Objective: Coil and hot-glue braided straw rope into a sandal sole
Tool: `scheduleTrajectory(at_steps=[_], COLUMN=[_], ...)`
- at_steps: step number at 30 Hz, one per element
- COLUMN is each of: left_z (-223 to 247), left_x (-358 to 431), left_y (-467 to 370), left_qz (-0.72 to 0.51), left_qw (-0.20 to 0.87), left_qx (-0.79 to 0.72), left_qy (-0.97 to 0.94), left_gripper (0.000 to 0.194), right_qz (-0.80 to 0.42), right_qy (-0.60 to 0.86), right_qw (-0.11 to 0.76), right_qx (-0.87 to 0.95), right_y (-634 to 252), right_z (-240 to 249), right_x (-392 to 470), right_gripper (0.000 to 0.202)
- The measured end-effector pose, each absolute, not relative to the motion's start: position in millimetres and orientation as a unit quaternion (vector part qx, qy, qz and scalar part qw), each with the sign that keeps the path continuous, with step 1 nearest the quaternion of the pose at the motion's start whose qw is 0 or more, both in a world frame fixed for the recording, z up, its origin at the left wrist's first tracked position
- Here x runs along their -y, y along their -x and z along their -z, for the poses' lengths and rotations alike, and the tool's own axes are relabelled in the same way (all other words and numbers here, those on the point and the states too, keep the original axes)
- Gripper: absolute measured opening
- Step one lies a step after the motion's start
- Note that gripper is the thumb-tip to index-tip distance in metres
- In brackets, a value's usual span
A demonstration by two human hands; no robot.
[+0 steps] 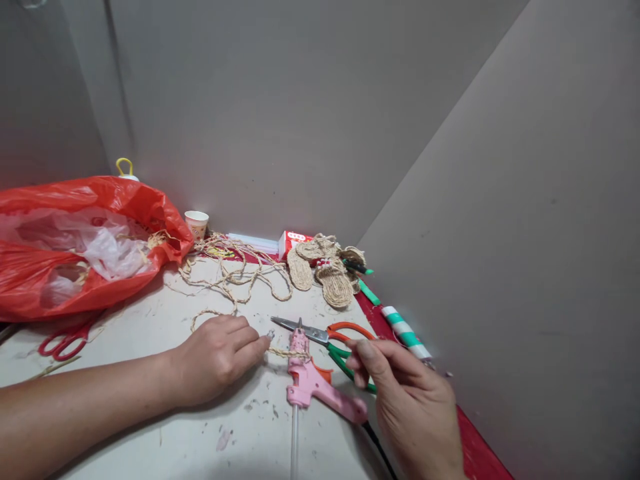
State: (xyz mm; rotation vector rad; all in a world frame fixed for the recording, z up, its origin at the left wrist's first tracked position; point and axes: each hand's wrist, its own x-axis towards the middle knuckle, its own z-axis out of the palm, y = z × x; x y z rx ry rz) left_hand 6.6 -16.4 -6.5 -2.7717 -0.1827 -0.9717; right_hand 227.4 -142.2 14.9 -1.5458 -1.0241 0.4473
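My left hand (225, 353) is closed, resting low over the table, with a short length of braided straw cord (283, 353) coming from its fingertips. That cord crosses over a pink hot glue gun (299, 370), which lies with its nozzle pointing away and a clear glue stick (295, 433) in its rear. A small shiny bit shows at the left fingertips, too small to name. My right hand (410, 393) is pinched, thumb against fingers, beside the scissors (345, 343) with orange and green handles; what it holds, if anything, is unclear. The scissors' blades pass behind the glue gun's nozzle.
Woven straw sandals (335, 283) lie at the back near a red box (290, 243). Loose braided cord (245, 270) tangles beside a paper cup (197, 225). A red plastic bag (95, 247) fills the left, above red scissors (65, 343). Grey walls close in behind and right.
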Motion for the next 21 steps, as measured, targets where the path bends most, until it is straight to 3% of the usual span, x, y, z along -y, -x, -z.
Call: scheduleTrajectory(at_steps=[7, 11, 16, 21], left_z=[9, 6, 1, 5], left_x=[20, 26, 38, 46], left_y=[-8, -9, -11, -13], left_qz=[0.322, 0.312, 0.304, 0.317], left_qw=[0.076, 0.068, 0.057, 0.036], left_qx=[0.044, 0.007, -0.028, -0.016], left_qy=[0.943, 0.948, 0.951, 0.947], left_gripper=[0.021, 0.021, 0.023, 0.021], right_qz=[-0.163, -0.184, -0.142, -0.111], right_qy=[0.660, 0.629, 0.565, 0.531], right_qw=[0.545, 0.500, 0.370, 0.299], right_qx=[0.490, 0.566, 0.724, 0.785], right_y=[-228, -223, -213, -207], right_z=[-12, -13, -6, -2], right_x=[146, 140, 141, 145], right_gripper=[0.051, 0.022, 0.016, 0.023])
